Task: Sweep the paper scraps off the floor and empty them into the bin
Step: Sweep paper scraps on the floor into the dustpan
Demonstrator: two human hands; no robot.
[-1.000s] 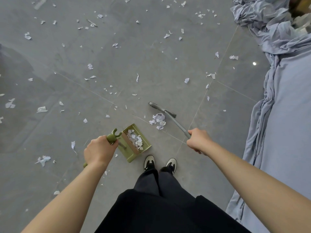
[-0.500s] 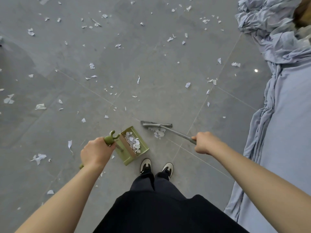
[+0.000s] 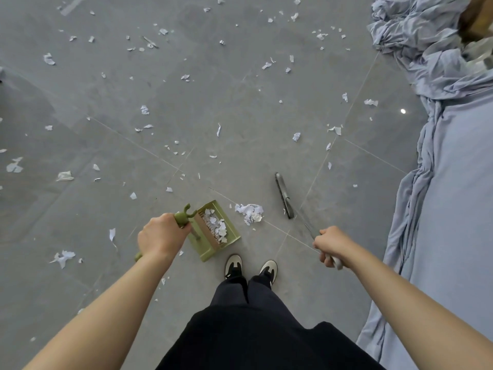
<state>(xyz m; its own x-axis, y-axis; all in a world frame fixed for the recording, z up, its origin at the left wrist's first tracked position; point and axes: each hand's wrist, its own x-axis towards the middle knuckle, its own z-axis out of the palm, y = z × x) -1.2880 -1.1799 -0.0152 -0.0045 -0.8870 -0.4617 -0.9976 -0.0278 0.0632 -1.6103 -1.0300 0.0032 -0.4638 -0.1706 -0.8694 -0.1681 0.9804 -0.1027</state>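
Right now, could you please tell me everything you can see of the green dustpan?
The green dustpan looks like olive plastic: a shallow rectangular tray with raised walls, a comb-like toothed strip across its handle end, and a long handle ending in a forked clip. It sits on the grey floor before the shoes, mouth toward a small scrap pile lying just outside. White paper scraps lie inside. The left hand grips its handle.

Grey tiled floor (image 3: 240, 97) with thin grout lines and a small bright light reflection (image 3: 403, 111). Rumpled blue-grey sheet (image 3: 458, 182) bunched along right side; brown furniture edge (image 3: 477, 17) top right.
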